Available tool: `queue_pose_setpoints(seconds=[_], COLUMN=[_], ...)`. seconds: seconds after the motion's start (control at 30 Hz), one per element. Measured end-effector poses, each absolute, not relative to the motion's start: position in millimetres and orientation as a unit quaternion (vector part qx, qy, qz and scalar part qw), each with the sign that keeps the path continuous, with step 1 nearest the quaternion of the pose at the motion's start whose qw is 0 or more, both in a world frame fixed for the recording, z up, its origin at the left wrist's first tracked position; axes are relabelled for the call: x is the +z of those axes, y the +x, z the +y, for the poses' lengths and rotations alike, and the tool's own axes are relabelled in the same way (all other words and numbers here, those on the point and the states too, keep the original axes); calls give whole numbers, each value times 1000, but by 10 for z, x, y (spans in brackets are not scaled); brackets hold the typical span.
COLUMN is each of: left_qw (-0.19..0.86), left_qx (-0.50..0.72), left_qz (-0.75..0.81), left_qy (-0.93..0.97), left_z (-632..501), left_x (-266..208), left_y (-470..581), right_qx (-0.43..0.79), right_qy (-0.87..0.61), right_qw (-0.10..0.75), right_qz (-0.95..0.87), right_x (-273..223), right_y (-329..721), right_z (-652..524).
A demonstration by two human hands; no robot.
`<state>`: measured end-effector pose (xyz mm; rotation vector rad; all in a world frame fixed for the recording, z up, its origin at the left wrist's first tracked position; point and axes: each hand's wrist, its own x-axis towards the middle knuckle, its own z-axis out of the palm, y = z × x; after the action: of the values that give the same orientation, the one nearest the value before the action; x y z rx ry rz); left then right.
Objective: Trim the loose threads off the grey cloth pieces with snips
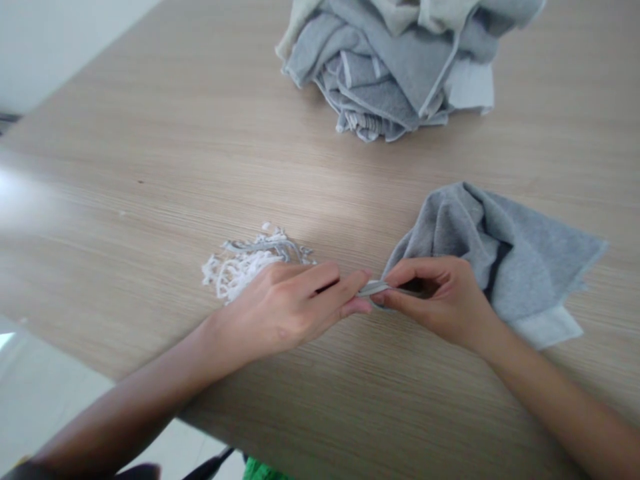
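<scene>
At lower centre, the left hand (295,300) and right hand (433,297) both pinch the edge strip (374,288) of a grey towel (505,253) lying right of centre on the counter (150,167). Pulled strips (247,261) lie beside them; more towels (400,60) are piled at the top.

The grey towel (505,250) lies rumpled just right of the white thread pile (250,263) — soft terry, a white hem at its lower right corner. Its left corner — a thin pale edge strip (374,288) — points toward that pile, pinched up.
</scene>
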<state>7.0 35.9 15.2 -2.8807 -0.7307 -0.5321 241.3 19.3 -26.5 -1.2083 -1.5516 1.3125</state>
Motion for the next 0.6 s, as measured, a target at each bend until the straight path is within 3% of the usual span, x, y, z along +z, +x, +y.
queue_pose_setpoints(seconds=[0.6], left_qw=[94], left_qx=[-175], left_qz=[-228], left_qy=[-953], left_z=[336], left_x=[185], left_y=[66], right_qx=[526], right_qy=[-475], right_qw=[369], right_qz=[-600], right_x=[-267], right_y=[2418], right_z=[196])
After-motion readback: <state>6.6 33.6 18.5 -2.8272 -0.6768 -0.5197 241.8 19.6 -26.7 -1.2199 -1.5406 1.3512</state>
